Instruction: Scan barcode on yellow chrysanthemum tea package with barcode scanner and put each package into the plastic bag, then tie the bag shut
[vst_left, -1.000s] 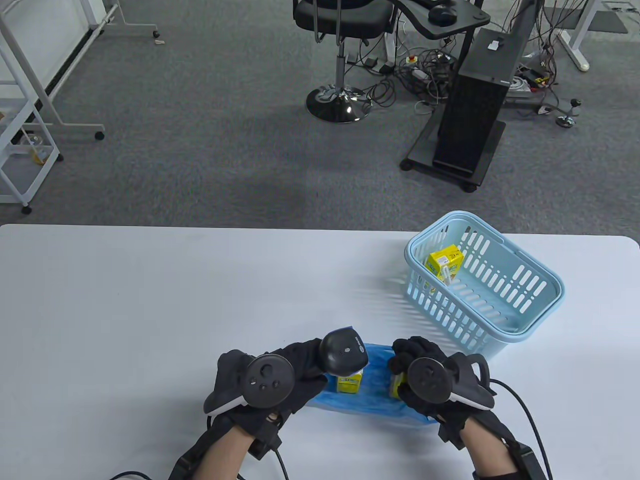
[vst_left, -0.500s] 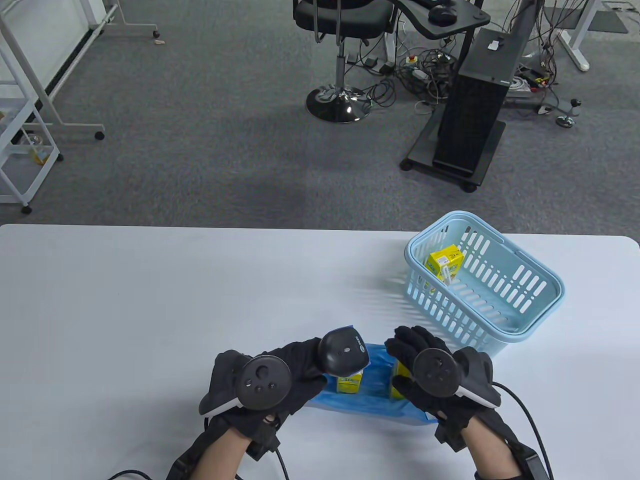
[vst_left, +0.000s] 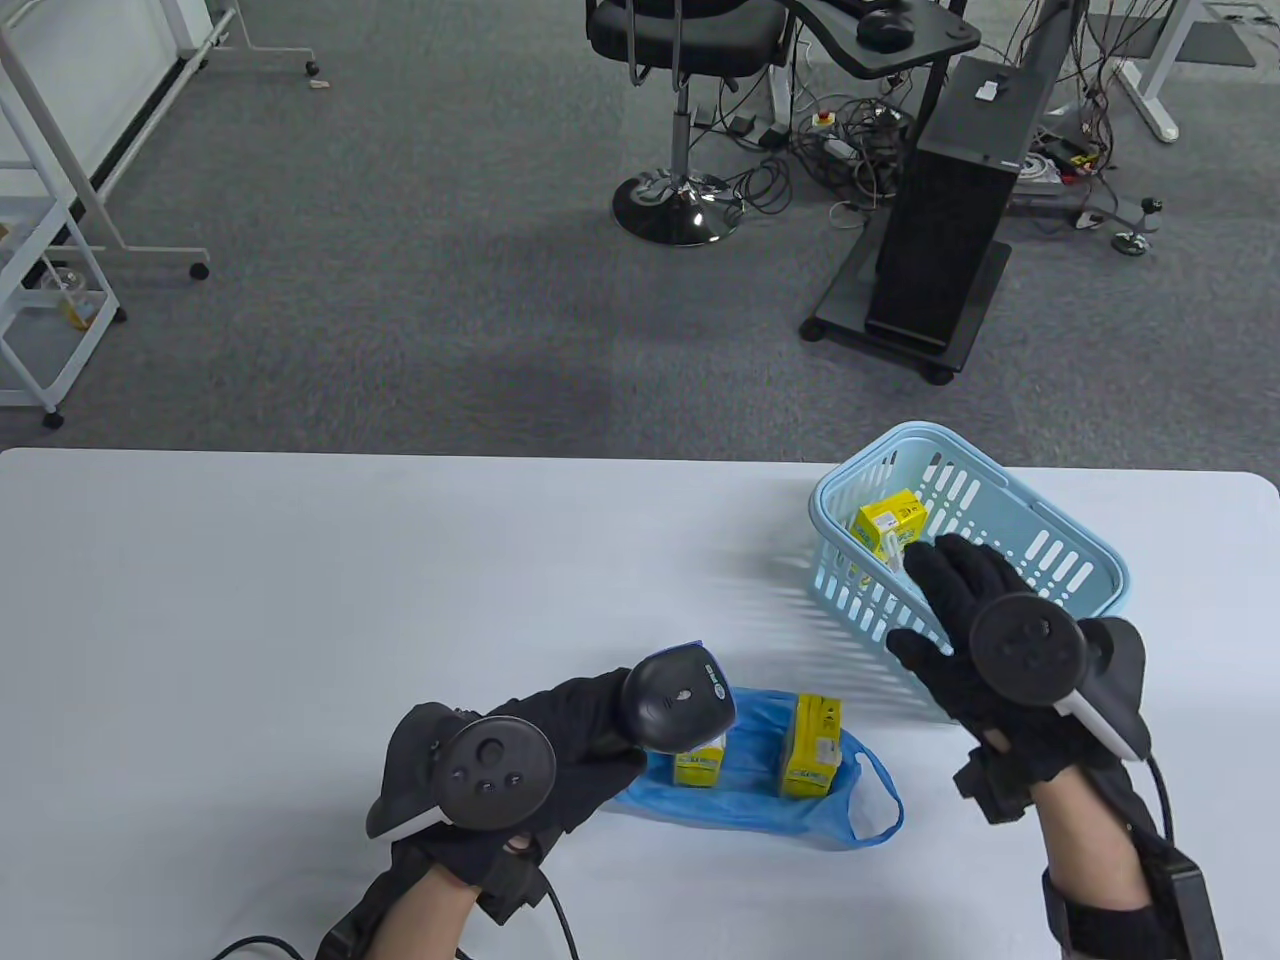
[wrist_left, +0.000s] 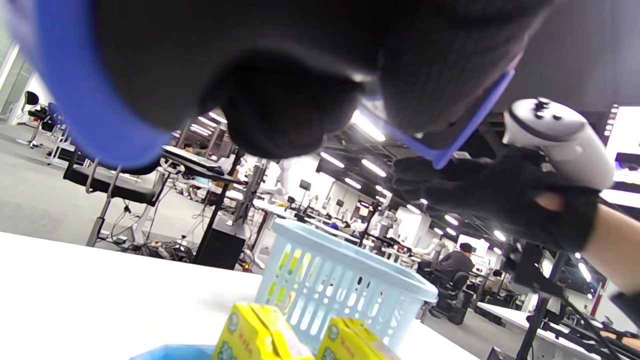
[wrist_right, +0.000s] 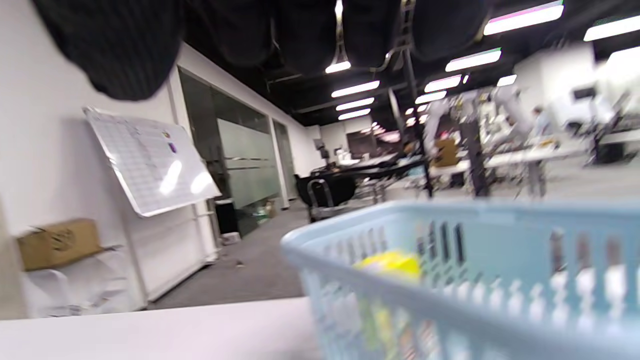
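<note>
My left hand (vst_left: 560, 745) grips the black barcode scanner (vst_left: 675, 700) over the left end of the blue plastic bag (vst_left: 755, 795), which lies flat near the table's front. Two yellow tea packages (vst_left: 810, 745) (vst_left: 698, 766) stand on the bag; in the left wrist view both yellow tea packages (wrist_left: 260, 335) (wrist_left: 350, 342) show at the bottom edge. A third yellow tea package (vst_left: 888, 525) sits in the light blue basket (vst_left: 1060, 590). My right hand (vst_left: 965, 600) hovers over the basket's near side with fingers spread, holding nothing. The basket (wrist_right: 475, 270) fills the blurred right wrist view.
The white table (vst_left: 300, 600) stretches wide to the left and back. Beyond its far edge are grey carpet, an office chair (vst_left: 680, 60) and a black computer tower (vst_left: 950, 200) on a wheeled stand.
My right hand let go of the tea package on the bag and moved up and right to the basket. The left hand with the scanner shifted slightly left.
</note>
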